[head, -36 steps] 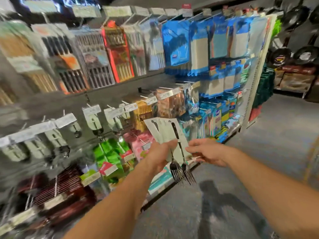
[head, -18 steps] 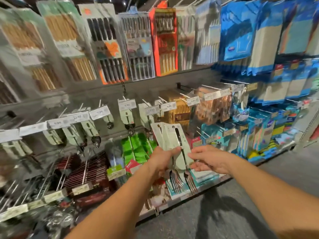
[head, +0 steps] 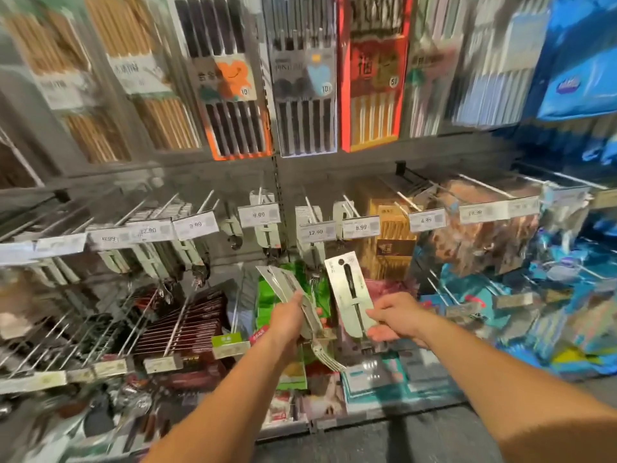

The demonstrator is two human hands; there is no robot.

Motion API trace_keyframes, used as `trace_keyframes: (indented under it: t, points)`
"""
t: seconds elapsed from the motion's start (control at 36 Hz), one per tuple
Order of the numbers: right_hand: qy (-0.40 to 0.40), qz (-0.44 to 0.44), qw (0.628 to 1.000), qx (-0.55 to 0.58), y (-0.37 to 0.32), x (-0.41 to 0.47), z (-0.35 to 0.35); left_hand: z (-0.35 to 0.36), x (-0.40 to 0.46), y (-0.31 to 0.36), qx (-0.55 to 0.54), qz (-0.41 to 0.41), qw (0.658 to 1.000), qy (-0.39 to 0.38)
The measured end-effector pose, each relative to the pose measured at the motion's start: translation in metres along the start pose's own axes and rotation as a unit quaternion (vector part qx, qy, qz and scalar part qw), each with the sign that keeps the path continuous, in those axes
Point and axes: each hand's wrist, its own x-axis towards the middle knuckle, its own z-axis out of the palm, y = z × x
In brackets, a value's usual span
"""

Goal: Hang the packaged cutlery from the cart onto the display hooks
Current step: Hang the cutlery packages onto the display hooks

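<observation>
My left hand (head: 287, 318) grips a fanned stack of pale green carded forks (head: 283, 285), whose steel tines stick out below my wrist. My right hand (head: 395, 319) holds a single carded fork pack (head: 350, 291) by its lower end, upright, with its hang hole at the top. This pack sits just below the display hooks (head: 312, 208) that carry price tags 12.90 and 8.99. Matching pale green cutlery cards (head: 267, 228) hang on the hooks in that row. No cart is in view.
Chopstick packs (head: 233, 78) hang along the top row. Dark red boxes (head: 187, 325) sit on long wire pegs at the lower left. Brown boxes (head: 394, 242) and blue packages (head: 567, 295) fill the right. Green packets (head: 267, 295) hang behind my hands. Grey floor lies below.
My right hand has pulled one fork pack away from the stack in my left hand and lifted it toward the hooks. The view has moved closer to the shelf.
</observation>
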Motion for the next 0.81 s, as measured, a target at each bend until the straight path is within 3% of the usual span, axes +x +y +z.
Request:
trace_keyframes:
  t: [0.36, 0.67, 0.81]
  points:
    - [0.023, -0.027, 0.998, 0.059, -0.031, 0.094, 0.039, -0.006, 0.083, 0.030, -0.016, -0.007, 1.000, -0.004]
    - [0.025, 0.002, 1.000, -0.010, -0.018, 0.128, 0.048, 0.000, 0.128, 0.026, 0.031, -0.022, 0.998, -0.045]
    - [0.023, -0.044, 0.999, 0.010, -0.032, 0.136, 0.038, 0.005, 0.152, 0.027, 0.033, -0.014, 0.998, -0.049]
